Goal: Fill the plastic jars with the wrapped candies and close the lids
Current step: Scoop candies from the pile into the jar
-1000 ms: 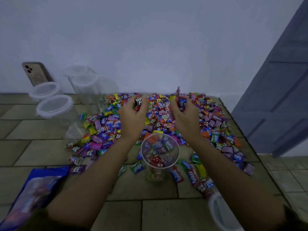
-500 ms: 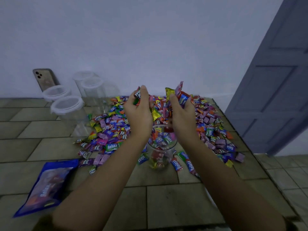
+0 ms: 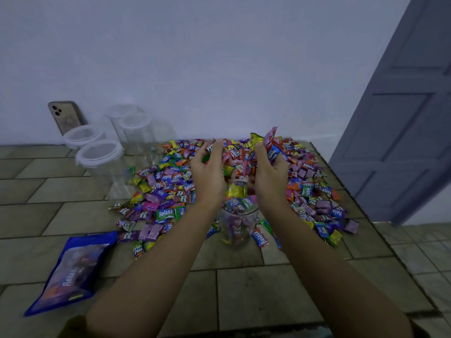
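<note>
A clear open jar [image 3: 238,224] stands on the tiled counter, partly filled with wrapped candies. Directly above its mouth, my left hand [image 3: 208,173] and my right hand [image 3: 268,173] are cupped together around a bunch of candies, and a few are dropping into the jar between the palms. Behind and around the jar lies a wide heap of colourful wrapped candies [image 3: 170,189]. Several lidded clear jars [image 3: 102,157] stand at the back left.
A blue candy bag [image 3: 70,269] lies flat at the front left. A phone [image 3: 66,117] leans on the wall behind the jars. The counter's right edge [image 3: 366,215] drops to the floor beside a grey door [image 3: 402,118].
My hands scooped candies from the heap, lifted them and brought them over the open jar. Candies are now falling in, and the level in the jar has risen.
</note>
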